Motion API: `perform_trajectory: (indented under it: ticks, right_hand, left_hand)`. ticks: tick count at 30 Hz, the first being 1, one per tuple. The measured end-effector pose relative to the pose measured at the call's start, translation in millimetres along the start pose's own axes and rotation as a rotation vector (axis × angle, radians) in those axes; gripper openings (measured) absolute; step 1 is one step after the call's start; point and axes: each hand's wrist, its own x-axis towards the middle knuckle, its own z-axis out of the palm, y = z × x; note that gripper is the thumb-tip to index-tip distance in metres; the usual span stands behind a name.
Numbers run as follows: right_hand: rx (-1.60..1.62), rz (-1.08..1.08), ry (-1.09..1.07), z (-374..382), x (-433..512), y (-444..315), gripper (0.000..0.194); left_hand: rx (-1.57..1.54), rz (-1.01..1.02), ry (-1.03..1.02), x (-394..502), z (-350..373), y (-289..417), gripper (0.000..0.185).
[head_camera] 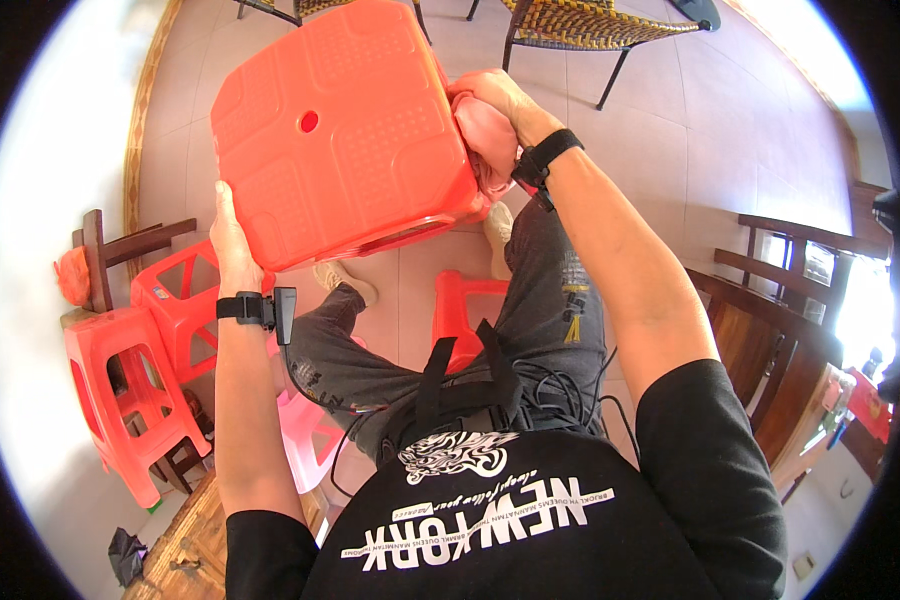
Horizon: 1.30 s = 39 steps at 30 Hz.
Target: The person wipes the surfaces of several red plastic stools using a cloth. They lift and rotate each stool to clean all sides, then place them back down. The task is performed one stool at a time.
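Note:
A red plastic stool [360, 142] is held up in front of me, its square seat with a round centre hole facing the camera. My left hand [234, 236] grips its lower left edge, the thumb lying along the side. At the stool's right side, my right hand [491, 94] holds a bunched pink cloth [486, 135] against the edge; its fingertips are partly hidden. Black straps with small devices circle both wrists.
Red plastic stools [124, 375] stand at the left beside a wooden frame [97, 259]. A red stool [457, 319] and a pink one [307, 435] are near my legs. Woven chairs [570, 26] stand ahead, wooden furniture [765, 337] at the right. Black cables [562, 390] hang by my waist.

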Motion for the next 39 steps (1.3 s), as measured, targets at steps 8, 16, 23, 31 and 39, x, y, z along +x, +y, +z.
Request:
perform_trajectory:
  ticks: [8,16,23,31,39]
  right_hand:
    - [0.067,-0.039,-0.035,-4,4,2,0.030]
    - [0.684,0.421,-0.085,-9,0,-8,0.026]
    - [0.783,0.392,-0.065,-10,3,-15,0.026]
    - [0.947,0.565,-0.065,-10,3,-18,0.024]
    - [1.314,0.590,-0.144,-44,1,-53,0.024]
  left_hand:
    - [0.026,0.040,-0.001,0,-1,0,0.070]
    - [0.020,0.025,-0.031,0,-3,-3,0.073]
    - [-0.177,-0.131,-0.177,-4,-5,7,0.071]
    - [-0.123,-0.134,-0.142,-4,-3,12,0.070]
    - [-0.223,-0.130,-0.217,-14,0,44,0.065]
